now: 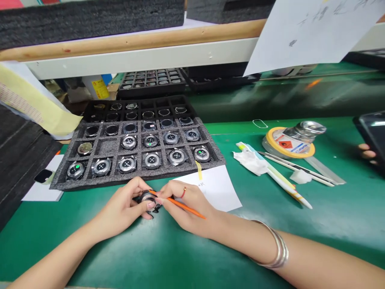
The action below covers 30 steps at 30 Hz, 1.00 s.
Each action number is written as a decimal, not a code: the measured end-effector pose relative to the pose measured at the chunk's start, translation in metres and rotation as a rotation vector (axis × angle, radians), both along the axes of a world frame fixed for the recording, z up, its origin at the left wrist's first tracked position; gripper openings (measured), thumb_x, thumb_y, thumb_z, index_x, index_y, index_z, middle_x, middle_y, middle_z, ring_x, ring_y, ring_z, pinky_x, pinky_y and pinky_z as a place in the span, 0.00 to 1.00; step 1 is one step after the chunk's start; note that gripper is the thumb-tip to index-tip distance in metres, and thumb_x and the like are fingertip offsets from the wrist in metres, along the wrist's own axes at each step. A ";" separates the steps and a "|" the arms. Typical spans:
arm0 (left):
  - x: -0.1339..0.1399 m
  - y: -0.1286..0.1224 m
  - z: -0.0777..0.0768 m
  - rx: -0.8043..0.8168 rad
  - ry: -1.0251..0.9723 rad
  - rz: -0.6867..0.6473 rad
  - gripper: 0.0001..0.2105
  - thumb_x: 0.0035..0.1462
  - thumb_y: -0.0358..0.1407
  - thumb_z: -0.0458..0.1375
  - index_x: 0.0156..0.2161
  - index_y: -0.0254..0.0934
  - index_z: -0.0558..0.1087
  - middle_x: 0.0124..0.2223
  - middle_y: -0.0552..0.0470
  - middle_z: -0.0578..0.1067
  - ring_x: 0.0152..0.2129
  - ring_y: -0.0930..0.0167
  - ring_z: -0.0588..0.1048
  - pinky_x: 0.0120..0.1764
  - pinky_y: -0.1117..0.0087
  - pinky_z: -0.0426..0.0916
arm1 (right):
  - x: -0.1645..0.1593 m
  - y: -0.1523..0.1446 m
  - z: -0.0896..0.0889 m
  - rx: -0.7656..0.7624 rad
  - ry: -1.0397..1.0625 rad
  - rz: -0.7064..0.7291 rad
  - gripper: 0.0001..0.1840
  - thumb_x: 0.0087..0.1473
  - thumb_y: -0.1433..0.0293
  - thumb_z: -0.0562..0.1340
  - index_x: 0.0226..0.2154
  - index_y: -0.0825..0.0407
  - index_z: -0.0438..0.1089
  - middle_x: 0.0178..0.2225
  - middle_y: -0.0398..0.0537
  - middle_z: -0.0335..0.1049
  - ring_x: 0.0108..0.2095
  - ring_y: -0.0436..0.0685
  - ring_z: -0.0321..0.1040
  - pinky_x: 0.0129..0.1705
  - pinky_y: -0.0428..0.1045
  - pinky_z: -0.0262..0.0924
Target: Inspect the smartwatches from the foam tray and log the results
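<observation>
In my left hand (128,206) is a round smartwatch case (148,196), back side up, gripped between thumb and fingers just above the green table. My right hand (185,202) is closed around a thin orange stick (189,208), whose tip end meets the watch's edge; the exact tip is hidden by my fingers. Beyond both hands lies a dark grey foam tray (108,146) with round watch cases in its compartments, several showing their sensor backs (152,160) and others dark screens. A white paper (222,188) with a yellow tape strip lies beside my right hand.
To the right lie a toothbrush-like white and yellow tool (282,180), a crumpled white tissue (252,160), tweezers (300,166), a tape roll (266,144) and a metal-topped bottle (309,130). A person's hand (367,152) holds a phone (374,136) at the right edge. A shelf beam (144,56) crosses above.
</observation>
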<state>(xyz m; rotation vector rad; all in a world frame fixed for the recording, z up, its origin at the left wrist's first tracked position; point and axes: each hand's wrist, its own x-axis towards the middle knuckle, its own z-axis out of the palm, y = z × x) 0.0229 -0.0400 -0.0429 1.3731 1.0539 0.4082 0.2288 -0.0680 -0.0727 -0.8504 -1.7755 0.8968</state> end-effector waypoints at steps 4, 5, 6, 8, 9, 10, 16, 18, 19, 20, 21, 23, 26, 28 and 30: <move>0.002 -0.001 0.002 0.001 0.008 0.016 0.13 0.59 0.42 0.61 0.38 0.38 0.63 0.36 0.55 0.72 0.30 0.72 0.74 0.32 0.66 0.78 | 0.005 -0.005 0.000 -0.016 -0.003 -0.013 0.09 0.63 0.73 0.57 0.30 0.50 0.63 0.27 0.42 0.67 0.27 0.50 0.65 0.32 0.46 0.62; 0.002 -0.002 0.002 -0.001 0.010 0.016 0.13 0.59 0.42 0.61 0.38 0.38 0.63 0.36 0.55 0.72 0.30 0.72 0.74 0.32 0.67 0.78 | 0.007 -0.006 0.000 -0.022 -0.005 -0.015 0.09 0.62 0.74 0.56 0.29 0.50 0.63 0.27 0.42 0.66 0.27 0.50 0.64 0.32 0.46 0.61; 0.002 -0.002 0.002 -0.004 0.011 0.015 0.13 0.59 0.42 0.61 0.38 0.38 0.63 0.36 0.55 0.72 0.30 0.73 0.74 0.32 0.67 0.78 | 0.008 -0.007 0.000 -0.029 -0.007 -0.014 0.09 0.62 0.74 0.56 0.29 0.50 0.63 0.27 0.41 0.66 0.27 0.49 0.63 0.32 0.46 0.60; 0.002 -0.002 0.002 -0.003 0.008 0.020 0.12 0.59 0.42 0.61 0.38 0.38 0.63 0.36 0.55 0.72 0.30 0.73 0.74 0.32 0.66 0.78 | 0.007 -0.006 0.001 -0.052 0.003 -0.010 0.09 0.62 0.74 0.57 0.29 0.51 0.63 0.27 0.41 0.67 0.27 0.49 0.64 0.32 0.45 0.60; 0.002 -0.002 0.002 -0.002 0.004 0.021 0.12 0.59 0.42 0.61 0.37 0.38 0.63 0.36 0.55 0.71 0.30 0.73 0.74 0.32 0.66 0.78 | 0.006 -0.005 0.002 -0.069 0.008 -0.008 0.09 0.62 0.74 0.57 0.29 0.51 0.63 0.27 0.42 0.67 0.28 0.49 0.64 0.32 0.45 0.60; 0.001 -0.002 0.002 0.000 0.001 0.022 0.12 0.58 0.41 0.62 0.38 0.38 0.63 0.36 0.56 0.71 0.30 0.73 0.74 0.33 0.66 0.78 | 0.004 -0.005 0.002 -0.083 0.012 -0.007 0.09 0.62 0.73 0.57 0.29 0.51 0.63 0.27 0.42 0.68 0.28 0.49 0.64 0.32 0.45 0.59; 0.002 -0.001 0.002 -0.006 0.003 0.019 0.13 0.58 0.42 0.62 0.37 0.38 0.64 0.36 0.54 0.71 0.30 0.73 0.74 0.32 0.67 0.77 | 0.007 -0.015 0.002 -0.137 -0.022 -0.028 0.10 0.62 0.72 0.56 0.28 0.50 0.63 0.25 0.41 0.66 0.25 0.49 0.61 0.28 0.45 0.57; 0.003 0.000 0.002 0.000 0.007 0.028 0.13 0.57 0.43 0.62 0.37 0.38 0.64 0.36 0.54 0.71 0.30 0.72 0.73 0.32 0.67 0.77 | 0.010 -0.018 0.002 -0.174 -0.036 -0.021 0.09 0.62 0.72 0.56 0.29 0.50 0.63 0.25 0.42 0.67 0.24 0.49 0.61 0.27 0.45 0.56; 0.003 0.000 0.002 0.006 0.012 0.033 0.13 0.57 0.43 0.62 0.37 0.38 0.64 0.36 0.54 0.71 0.30 0.72 0.73 0.32 0.67 0.77 | 0.010 -0.019 0.002 -0.200 -0.041 -0.018 0.09 0.62 0.71 0.56 0.29 0.51 0.63 0.25 0.42 0.68 0.24 0.48 0.61 0.26 0.45 0.56; 0.003 -0.001 0.002 0.013 0.017 0.037 0.13 0.57 0.43 0.62 0.37 0.38 0.64 0.35 0.54 0.71 0.31 0.71 0.73 0.32 0.66 0.77 | 0.011 -0.018 0.002 -0.234 -0.045 -0.017 0.09 0.62 0.71 0.56 0.29 0.51 0.64 0.25 0.42 0.68 0.23 0.48 0.60 0.25 0.44 0.56; 0.003 -0.001 0.002 0.019 0.021 0.037 0.13 0.57 0.43 0.62 0.37 0.38 0.64 0.35 0.54 0.71 0.31 0.71 0.73 0.32 0.66 0.77 | 0.011 -0.017 0.003 -0.276 -0.050 -0.017 0.09 0.62 0.70 0.57 0.29 0.51 0.64 0.24 0.42 0.69 0.22 0.48 0.60 0.25 0.44 0.55; 0.002 -0.003 0.003 0.023 0.019 0.036 0.12 0.58 0.42 0.61 0.40 0.39 0.65 0.36 0.53 0.71 0.32 0.70 0.74 0.33 0.66 0.77 | 0.010 -0.014 0.004 -0.351 -0.055 -0.022 0.08 0.61 0.69 0.57 0.29 0.51 0.65 0.23 0.41 0.69 0.21 0.48 0.60 0.23 0.44 0.55; 0.000 -0.005 0.003 0.018 0.011 0.046 0.18 0.58 0.41 0.61 0.51 0.42 0.65 0.40 0.52 0.69 0.33 0.70 0.74 0.34 0.64 0.78 | 0.010 -0.009 0.007 -0.382 0.000 -0.034 0.08 0.60 0.68 0.59 0.29 0.52 0.67 0.24 0.43 0.72 0.23 0.50 0.65 0.25 0.45 0.60; 0.000 -0.005 0.004 0.050 0.002 0.030 0.19 0.58 0.40 0.61 0.54 0.44 0.67 0.43 0.51 0.67 0.34 0.69 0.74 0.34 0.65 0.78 | 0.010 -0.007 0.010 -0.347 0.088 -0.066 0.06 0.60 0.68 0.60 0.31 0.52 0.68 0.27 0.45 0.74 0.26 0.51 0.69 0.27 0.46 0.63; 0.001 -0.004 0.004 0.082 -0.015 0.002 0.14 0.58 0.40 0.61 0.49 0.42 0.73 0.44 0.49 0.67 0.35 0.68 0.74 0.34 0.66 0.78 | 0.012 -0.004 0.012 -0.303 0.164 -0.114 0.05 0.59 0.68 0.62 0.33 0.52 0.70 0.30 0.47 0.75 0.27 0.51 0.71 0.29 0.46 0.65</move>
